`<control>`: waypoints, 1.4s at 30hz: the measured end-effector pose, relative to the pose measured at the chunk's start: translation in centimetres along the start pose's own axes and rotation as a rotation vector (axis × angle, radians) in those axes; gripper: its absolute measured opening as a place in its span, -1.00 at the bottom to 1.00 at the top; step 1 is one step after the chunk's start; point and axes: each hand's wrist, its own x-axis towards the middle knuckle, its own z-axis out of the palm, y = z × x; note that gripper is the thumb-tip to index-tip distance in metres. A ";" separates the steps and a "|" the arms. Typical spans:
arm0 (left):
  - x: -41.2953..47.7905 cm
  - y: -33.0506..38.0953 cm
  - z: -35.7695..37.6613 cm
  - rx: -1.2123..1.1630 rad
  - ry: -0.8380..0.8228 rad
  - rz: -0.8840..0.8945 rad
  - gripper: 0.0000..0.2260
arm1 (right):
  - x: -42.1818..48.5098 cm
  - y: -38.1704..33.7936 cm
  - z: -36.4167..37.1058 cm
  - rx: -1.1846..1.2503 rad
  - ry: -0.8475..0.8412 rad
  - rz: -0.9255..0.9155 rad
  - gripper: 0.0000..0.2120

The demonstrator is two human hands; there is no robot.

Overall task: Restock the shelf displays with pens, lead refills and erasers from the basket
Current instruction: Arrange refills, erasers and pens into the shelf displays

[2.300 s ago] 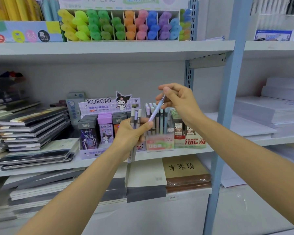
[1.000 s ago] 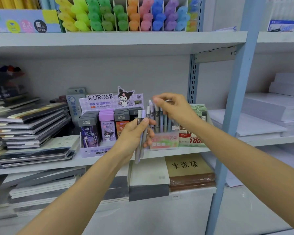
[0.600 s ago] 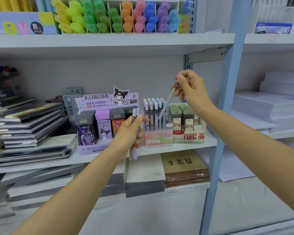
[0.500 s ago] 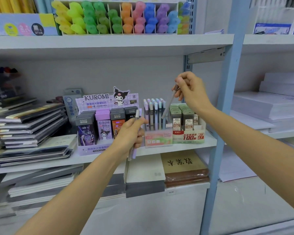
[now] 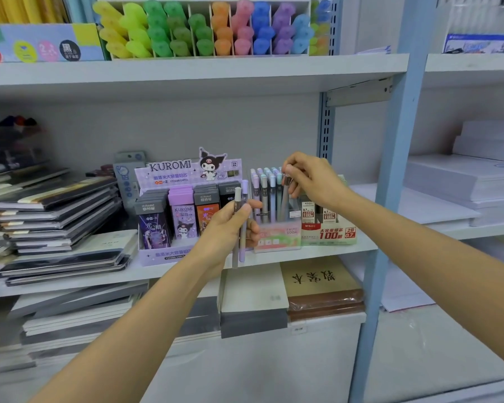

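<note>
Grey metal shelf (image 5: 169, 271) carries three display boxes side by side, with stacked notebooks (image 5: 56, 205) at the left of them. On the board above, highlighters (image 5: 245, 30) stand sorted by colour.

The biggest one, the lilac Kuromi display box (image 5: 169, 254), holds upright lead refill cases (image 5: 184, 216) in purple, lilac, orange and black. Just to the right of it is the clear pen box (image 5: 277, 237), filled with rows of upright pastel pens (image 5: 264, 196). The red and green refill box (image 5: 329, 234) touches its right side and contains dark lead cases (image 5: 307, 213).

The left hand (image 5: 224, 231) is curled around two pens (image 5: 237, 200), one grey and one lilac, upright in front of the Kuromi box. The right hand (image 5: 312, 181) pinches the top of a grey pen (image 5: 284, 202), whose lower part is inside the clear box at the right end of the rows.
</note>
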 end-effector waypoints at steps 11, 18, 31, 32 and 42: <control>0.3 -0.4 0.1 -0.050 0.008 0.008 -0.78 | 0.5 1.0 2.1 -0.161 0.239 -0.067 -0.90; 0.1 -0.3 0.8 -0.035 -0.024 0.060 -0.76 | 0.0 0.4 1.5 -0.178 0.153 0.029 -0.80; -0.2 0.4 3.2 -0.021 -0.109 0.119 -0.78 | -2.4 -3.2 0.0 0.505 -0.249 0.049 -0.81; -0.3 0.5 3.2 -0.019 -0.107 0.120 -0.78 | -2.4 -3.2 -0.2 0.519 -0.265 0.051 -0.82; -0.6 0.9 2.7 0.095 0.033 0.040 -0.71 | -1.7 -3.3 -2.4 0.601 0.014 0.052 -0.88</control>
